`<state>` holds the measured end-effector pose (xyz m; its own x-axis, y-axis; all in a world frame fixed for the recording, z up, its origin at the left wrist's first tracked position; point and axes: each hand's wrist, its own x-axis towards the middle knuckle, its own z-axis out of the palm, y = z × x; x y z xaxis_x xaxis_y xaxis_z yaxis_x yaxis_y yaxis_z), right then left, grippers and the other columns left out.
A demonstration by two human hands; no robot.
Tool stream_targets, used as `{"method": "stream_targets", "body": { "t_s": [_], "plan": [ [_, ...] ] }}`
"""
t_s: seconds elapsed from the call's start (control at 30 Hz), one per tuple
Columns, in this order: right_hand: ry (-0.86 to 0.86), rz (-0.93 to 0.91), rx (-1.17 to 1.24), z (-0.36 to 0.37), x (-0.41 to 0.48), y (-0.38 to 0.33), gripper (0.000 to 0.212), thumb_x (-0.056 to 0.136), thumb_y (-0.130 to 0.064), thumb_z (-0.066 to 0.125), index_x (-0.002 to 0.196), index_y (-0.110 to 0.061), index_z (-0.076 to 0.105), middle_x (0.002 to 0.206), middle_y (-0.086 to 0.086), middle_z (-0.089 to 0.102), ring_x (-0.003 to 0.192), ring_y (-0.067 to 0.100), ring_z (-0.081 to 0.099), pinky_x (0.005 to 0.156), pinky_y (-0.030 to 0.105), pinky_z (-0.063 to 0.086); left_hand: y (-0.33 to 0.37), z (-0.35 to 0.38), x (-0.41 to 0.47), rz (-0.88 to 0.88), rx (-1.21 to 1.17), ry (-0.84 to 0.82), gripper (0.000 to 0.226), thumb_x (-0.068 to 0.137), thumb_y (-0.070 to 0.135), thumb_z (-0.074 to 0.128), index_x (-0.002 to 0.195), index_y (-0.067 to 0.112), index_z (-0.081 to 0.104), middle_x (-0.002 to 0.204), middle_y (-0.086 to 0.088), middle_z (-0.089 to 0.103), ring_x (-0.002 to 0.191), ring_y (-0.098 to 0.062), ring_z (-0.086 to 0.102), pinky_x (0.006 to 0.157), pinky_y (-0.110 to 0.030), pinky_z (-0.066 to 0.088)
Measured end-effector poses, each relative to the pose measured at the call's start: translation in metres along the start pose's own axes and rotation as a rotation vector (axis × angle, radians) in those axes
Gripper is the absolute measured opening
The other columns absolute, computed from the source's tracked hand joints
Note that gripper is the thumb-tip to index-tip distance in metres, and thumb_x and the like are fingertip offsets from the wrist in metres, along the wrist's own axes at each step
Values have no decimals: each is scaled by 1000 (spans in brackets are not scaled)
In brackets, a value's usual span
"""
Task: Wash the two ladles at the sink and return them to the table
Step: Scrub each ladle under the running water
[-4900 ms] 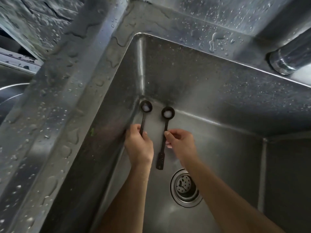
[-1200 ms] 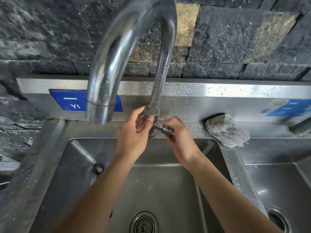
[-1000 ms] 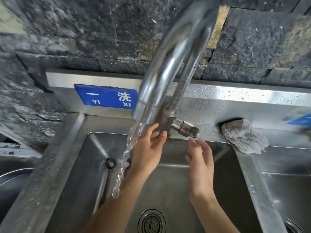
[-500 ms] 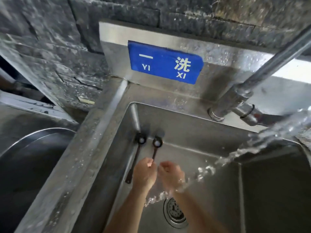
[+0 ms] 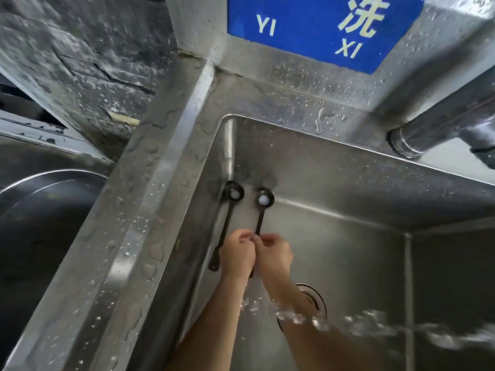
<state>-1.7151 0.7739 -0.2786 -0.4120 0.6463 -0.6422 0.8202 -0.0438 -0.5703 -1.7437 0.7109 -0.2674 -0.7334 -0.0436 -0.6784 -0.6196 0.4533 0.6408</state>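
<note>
The two ladles lie side by side on the floor of the sink (image 5: 348,167), in its far left corner, with their bowls against the back wall and a pale blob in each. The wall-side ladle (image 5: 226,228) lies untouched along the left wall. The inner ladle (image 5: 261,210) runs just beside it, its handle vanishing under the hands. The left hand (image 5: 237,257) and the right hand (image 5: 273,254) meet there with curled fingers, and their fingertips appear to pinch that one handle between them. About a second ago both hands were up at the tap's valve and the spout was dry. Water then started to fall, the hands dropped into the basin, and half a second ago they were hovering just short of the handles. Now they have closed on the inner ladle. The water stream (image 5: 375,328) crosses the near part of the basin and splashes over the right forearm close to the drain (image 5: 320,301). It falls well short of the ladle bowls. The tap base (image 5: 417,135) stands on the back rim to the right, below the blue sign (image 5: 308,28). I judge that the tap step is done and the washing proper is starting. The likely next move is to lift this ladle out of the corner and bring its bowl under the flow, and the wall-side ladle still has to be washed.
</note>
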Motion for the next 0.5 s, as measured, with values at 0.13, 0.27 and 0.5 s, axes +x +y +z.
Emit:
{"method": "stream_targets", "body": {
  "t_s": [0.13, 0.27, 0.5],
  "plan": [
    [13, 36, 17, 4, -4, -2, 16, 96, -26, 65, 105, -16, 75, 86, 1, 71, 85, 21, 67, 77, 29, 55, 2, 1, -1, -64, -83, -14, 33, 83, 3, 52, 103, 17, 75, 104, -7, 76, 102, -26, 68, 87, -32, 55],
    [-19, 41, 40, 3, -10, -5, 19, 100, -25, 58, 107, -14, 73, 97, 9, 74, 84, 22, 68, 66, 30, 57, 4, -4, -9, -65, -173, -32, 32, 82, 4, 51, 98, 21, 73, 101, -6, 75, 98, -27, 69, 85, -40, 59],
    [-132, 25, 173, -17, -59, -35, 35, 104, -20, 49, 121, 2, 70, 115, 26, 72, 113, 39, 68, 100, 48, 55, 23, -28, -49, -68, -243, -90, 35, 92, 9, 46, 113, 13, 73, 114, -13, 73, 110, -33, 66, 97, -54, 53]
  ]
}}
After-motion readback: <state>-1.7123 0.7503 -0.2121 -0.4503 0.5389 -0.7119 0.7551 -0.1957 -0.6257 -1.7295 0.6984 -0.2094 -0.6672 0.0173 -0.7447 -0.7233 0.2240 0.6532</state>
